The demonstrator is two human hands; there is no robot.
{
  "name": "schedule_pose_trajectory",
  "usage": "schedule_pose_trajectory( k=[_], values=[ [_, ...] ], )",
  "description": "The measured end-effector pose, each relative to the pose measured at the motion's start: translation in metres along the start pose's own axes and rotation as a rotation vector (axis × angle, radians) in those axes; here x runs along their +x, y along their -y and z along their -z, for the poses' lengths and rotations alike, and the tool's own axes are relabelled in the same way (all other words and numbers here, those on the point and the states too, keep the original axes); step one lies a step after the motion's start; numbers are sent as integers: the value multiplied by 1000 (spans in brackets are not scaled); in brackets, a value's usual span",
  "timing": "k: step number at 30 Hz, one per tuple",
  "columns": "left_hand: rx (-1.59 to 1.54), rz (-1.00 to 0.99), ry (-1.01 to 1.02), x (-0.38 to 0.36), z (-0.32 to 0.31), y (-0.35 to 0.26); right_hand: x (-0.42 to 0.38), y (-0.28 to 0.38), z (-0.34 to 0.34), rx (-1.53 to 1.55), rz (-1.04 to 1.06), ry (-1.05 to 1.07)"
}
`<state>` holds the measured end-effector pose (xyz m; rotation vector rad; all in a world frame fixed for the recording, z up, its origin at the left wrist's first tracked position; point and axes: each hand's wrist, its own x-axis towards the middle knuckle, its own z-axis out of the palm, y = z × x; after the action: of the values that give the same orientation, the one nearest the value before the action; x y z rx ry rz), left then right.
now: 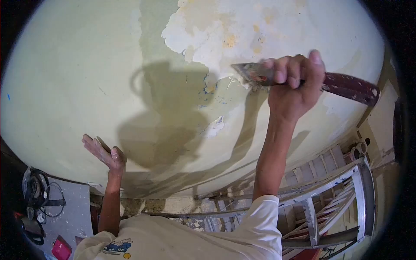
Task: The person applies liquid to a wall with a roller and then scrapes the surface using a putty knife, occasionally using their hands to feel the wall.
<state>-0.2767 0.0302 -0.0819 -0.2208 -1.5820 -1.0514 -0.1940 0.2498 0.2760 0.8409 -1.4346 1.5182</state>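
My right hand is wrapped around a scraper with a dark red, paint-flecked handle. Its angled metal blade points left, close to the ragged edge of the peeled paint. Pale green paint covers much of the wall, while a large bare white patch with yellowish stains spreads across its upper part. Small chips and blue specks show below the blade. At the lower left, my left hand is held up by the wall, fingers stretched out and nothing in it.
A metal ladder lies across the lower right of the view. Coiled black cables and a pink item rest on a grey surface at lower left. Debris litters the floor below the wall.
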Motion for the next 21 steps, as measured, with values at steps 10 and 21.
schedule_pose_trajectory(
  k=[10,21],
  values=[
    [252,-55,-1,8,-4,-4,-19,-2,-12,-85,-85,66],
    [259,-82,-26,10,-7,-1,-6,0,-7,-121,-70,60]
  ],
)
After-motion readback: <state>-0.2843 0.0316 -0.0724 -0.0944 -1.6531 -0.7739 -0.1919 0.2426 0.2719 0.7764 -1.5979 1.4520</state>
